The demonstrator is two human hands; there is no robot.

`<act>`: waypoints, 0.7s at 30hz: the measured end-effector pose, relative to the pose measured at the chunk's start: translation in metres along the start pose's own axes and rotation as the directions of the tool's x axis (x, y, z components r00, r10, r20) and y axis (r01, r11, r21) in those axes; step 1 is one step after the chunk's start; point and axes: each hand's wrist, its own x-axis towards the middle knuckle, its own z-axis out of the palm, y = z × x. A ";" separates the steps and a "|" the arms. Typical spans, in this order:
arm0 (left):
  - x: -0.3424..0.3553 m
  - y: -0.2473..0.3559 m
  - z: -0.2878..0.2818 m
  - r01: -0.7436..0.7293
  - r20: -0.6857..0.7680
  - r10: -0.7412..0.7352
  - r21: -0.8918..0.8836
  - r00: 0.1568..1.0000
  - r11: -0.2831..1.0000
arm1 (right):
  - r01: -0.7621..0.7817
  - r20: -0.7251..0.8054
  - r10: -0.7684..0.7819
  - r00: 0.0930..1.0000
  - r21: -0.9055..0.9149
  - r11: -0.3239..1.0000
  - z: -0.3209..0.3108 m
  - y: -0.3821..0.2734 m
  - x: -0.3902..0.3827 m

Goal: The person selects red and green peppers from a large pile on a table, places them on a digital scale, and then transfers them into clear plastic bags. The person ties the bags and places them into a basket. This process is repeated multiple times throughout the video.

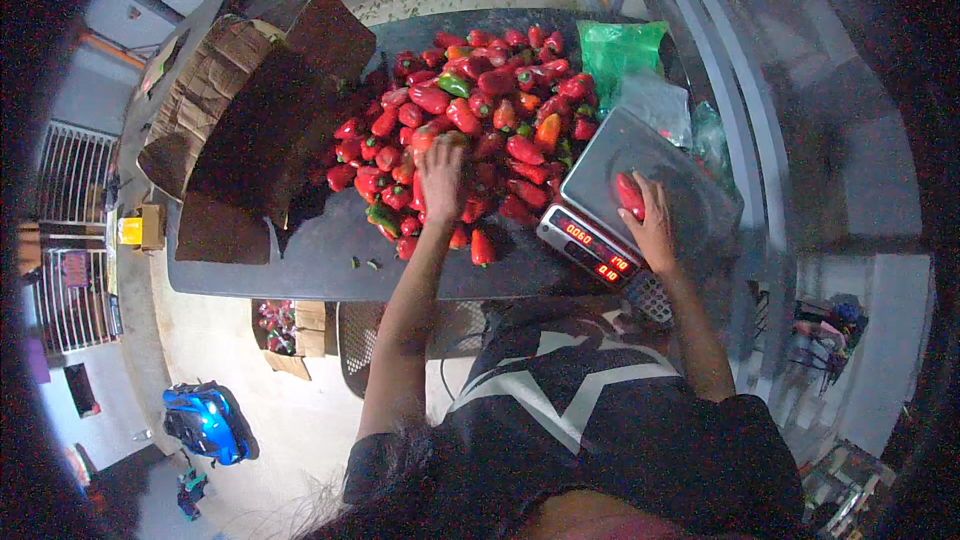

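A large heap of red bell peppers [485,85] covers the middle of the dark table, with a few orange and green ones among them. My left hand [441,178] reaches into the heap, its fingers curled over an orange-red pepper [425,134]. To the right stands a digital scale [607,155] with a flat metal plate and a lit red display [594,245]. Over that plate, my right hand [655,228] grips a single red pepper [630,196] between thumb and fingers. Whether this pepper touches the plate I cannot tell.
An open cardboard box [255,130] lies on the table's left side. Green plastic bags [622,52] and a clear bag [655,105] are behind the scale. A grey metal frame [735,90] rises at the right. Below are a small box [310,328] and a blue object [207,423].
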 end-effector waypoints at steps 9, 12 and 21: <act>0.011 -0.015 -0.023 0.215 -0.153 -0.231 -0.114 0.961 0.970 | 0.110 -0.075 -0.119 0.990 -0.107 0.988 -0.014 0.017 0.024; 0.005 -0.004 -0.029 0.229 -0.183 -0.252 -0.135 0.950 0.964 | 0.147 -0.050 -0.155 0.987 -0.127 0.981 -0.019 0.021 0.027; -0.029 0.014 -0.040 0.344 -0.120 -0.366 -0.167 0.923 0.924 | 0.140 -0.046 -0.139 0.989 0.031 0.990 -0.019 0.002 0.054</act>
